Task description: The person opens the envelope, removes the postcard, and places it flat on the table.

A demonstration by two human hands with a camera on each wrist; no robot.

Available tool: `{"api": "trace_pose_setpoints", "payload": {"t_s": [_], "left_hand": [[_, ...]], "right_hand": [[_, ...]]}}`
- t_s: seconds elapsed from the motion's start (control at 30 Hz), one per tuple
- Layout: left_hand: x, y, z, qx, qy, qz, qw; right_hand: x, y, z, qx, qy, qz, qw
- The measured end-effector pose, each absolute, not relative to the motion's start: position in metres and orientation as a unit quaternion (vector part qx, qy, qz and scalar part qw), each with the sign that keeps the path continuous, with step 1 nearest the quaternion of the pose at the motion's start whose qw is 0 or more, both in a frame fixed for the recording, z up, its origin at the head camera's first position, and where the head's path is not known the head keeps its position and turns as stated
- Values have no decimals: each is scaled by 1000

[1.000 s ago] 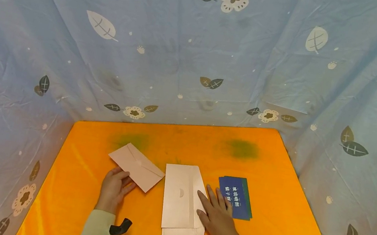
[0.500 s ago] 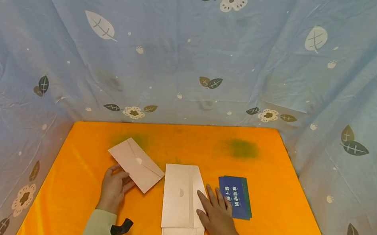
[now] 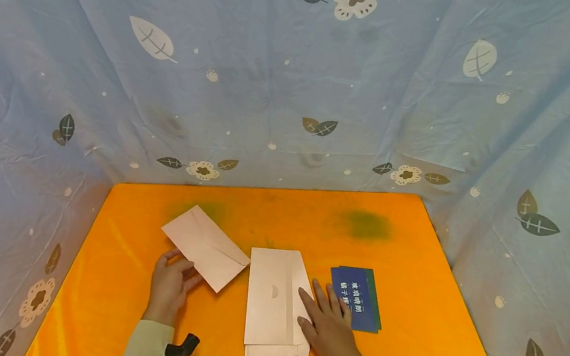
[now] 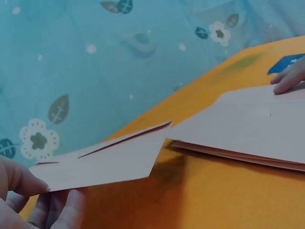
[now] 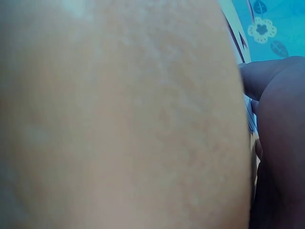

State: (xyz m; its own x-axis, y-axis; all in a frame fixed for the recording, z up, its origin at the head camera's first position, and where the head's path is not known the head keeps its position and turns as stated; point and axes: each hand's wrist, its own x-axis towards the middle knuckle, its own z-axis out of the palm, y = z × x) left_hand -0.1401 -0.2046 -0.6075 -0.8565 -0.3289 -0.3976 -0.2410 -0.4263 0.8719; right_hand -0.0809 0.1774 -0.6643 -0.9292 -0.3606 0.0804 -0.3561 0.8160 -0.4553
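My left hand (image 3: pixel 169 289) pinches the lower left edge of a pale pink envelope (image 3: pixel 206 247), thumb on top and fingers beneath. In the left wrist view that envelope (image 4: pixel 109 162) is tilted and held up off the cloth, its flap edge showing as a dark slit. To its right lies a small stack of similar envelopes (image 3: pixel 270 297), slightly fanned toward me. My right hand (image 3: pixel 331 330) rests with spread fingers on the right edge of this stack and partly over some blue cards (image 3: pixel 362 310) with white characters. Skin fills most of the right wrist view.
An orange cloth (image 3: pixel 418 318) covers the table. Blue curtains (image 3: pixel 255 76) with leaves and flowers stand along the back and both sides. A green edge shows under the blue cards. Black curved pieces (image 3: pixel 183 347) sit by both wrists.
The envelope in my left hand has tilted and its far end has shifted slightly away from me. My right hand, the stack and the cards stay where they were.
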Motion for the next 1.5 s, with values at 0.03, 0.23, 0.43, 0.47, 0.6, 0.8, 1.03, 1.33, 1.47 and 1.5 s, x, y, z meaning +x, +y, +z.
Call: {"api": "trace_pose_setpoints", "payload": {"t_s": [0.03,0.23,0.43,0.47,0.6,0.8,1.03,1.33,1.47,1.5], "left_hand": [[-140,-204,-608,263,-535,-803,26],[-139,-196,-610,237,-546,-804,10],[-137,-184,-611,219,-556,-802,-7],[-136,-182,-612,216,-559,-801,-10],[-134,-177,-615,204,-574,-793,-23],[-132,-169,-620,190,-591,-783,-41],[-127,-156,-623,158,-600,-780,-83],[-118,-140,-626,124,-608,-773,-130],[-115,-135,-631,114,-605,-776,-139],[-115,-134,-632,112,-604,-777,-141]], "right_hand": [[-81,178,-664,-188,953,-238,5],[-81,178,-664,-189,952,-242,5],[-81,178,-664,-189,952,-240,6],[-81,178,-664,-189,952,-240,6],[-81,178,-663,-190,952,-240,4],[-81,177,-664,-187,953,-239,6],[-81,177,-666,-184,952,-243,9],[-80,177,-668,-185,952,-243,7],[-80,176,-671,-185,952,-243,6],[-80,176,-671,-185,952,-242,6]]}}
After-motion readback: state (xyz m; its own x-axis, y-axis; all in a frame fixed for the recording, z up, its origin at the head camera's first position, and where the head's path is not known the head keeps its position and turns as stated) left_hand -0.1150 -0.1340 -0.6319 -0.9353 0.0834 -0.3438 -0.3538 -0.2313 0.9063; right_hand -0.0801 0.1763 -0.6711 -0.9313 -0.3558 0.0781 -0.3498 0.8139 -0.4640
